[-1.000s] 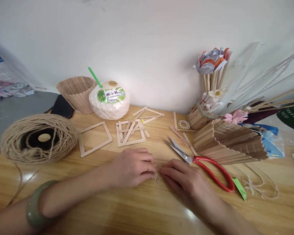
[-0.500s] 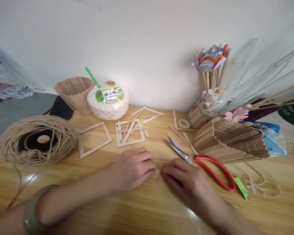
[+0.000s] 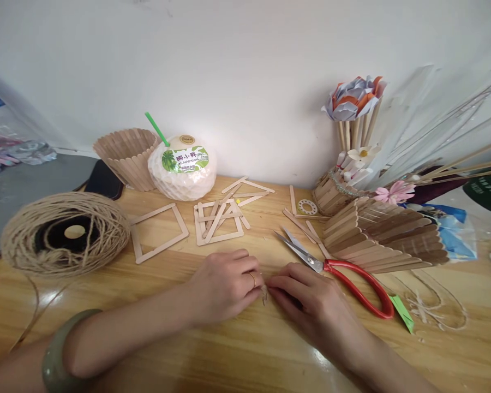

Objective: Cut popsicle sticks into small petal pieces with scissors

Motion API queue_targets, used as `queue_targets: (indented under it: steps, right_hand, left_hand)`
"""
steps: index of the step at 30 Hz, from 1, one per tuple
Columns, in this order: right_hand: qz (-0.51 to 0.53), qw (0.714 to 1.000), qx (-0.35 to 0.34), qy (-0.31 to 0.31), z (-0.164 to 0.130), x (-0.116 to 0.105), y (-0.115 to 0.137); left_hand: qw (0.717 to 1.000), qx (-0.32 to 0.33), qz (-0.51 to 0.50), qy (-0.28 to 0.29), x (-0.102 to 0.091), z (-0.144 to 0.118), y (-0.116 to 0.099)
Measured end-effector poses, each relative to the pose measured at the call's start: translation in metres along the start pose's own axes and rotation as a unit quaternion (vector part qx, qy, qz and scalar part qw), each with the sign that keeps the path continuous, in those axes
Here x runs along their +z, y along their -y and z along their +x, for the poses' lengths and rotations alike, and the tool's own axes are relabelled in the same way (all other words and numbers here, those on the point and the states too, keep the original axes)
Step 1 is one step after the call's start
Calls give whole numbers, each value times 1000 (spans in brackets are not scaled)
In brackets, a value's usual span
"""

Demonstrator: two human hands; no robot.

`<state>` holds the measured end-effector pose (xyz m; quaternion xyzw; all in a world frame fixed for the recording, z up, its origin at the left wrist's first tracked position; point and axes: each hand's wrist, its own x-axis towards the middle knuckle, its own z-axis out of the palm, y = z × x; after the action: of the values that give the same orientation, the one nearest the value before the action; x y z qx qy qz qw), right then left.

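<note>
**A:** Twine scrap — that is what I am watching, a tiny frayed bit lying on the worktop right between my two hands. Going from the left, what are you seeing?

**B:** The big twine ball is sitting at the far left, a strand trailing off it toward the near edge. Beside it an open square frame of flat sticks is lying, then a second frame with loose sticks piled across it. Behind those, the stick cup and the coconut drink with its green straw are standing against the wall.

**A:** I am resting my left hand, ring showing, knuckles up; its grip is pinched at the fingertips on the scrap's left end. My right hand is meeting it from the other side, fingertips touching the scrap, though I cannot tell whether that grip is really closing on it.

**B:** Just past your right hand the red-handled scissors are lying with blades apart, and the fanned stick piece is sitting beyond them.
</note>
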<state>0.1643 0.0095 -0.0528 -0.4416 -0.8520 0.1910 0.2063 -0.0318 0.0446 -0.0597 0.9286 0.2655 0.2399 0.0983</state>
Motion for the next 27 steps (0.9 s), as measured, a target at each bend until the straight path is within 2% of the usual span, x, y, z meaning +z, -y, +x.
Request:
queue_targets:
  steps: [7,10,18,27]
  right_hand:
    - [23,1000,4,-9,0,-4,-2]
    - [36,999,-11,5,-1,-7,-1]
    - [0,998,-41,46,-4,-9,2]
    - [9,998,-21,54,-5,-9,3]
  left_hand:
    - [1000,-16,-9,3,-1,-1,2]
    - [1000,-16,-22,3,-3,-1,4]
    - [998,59,-25,13,-2,-4,0]
    - [999,15,1,-34,5,-6,-13]
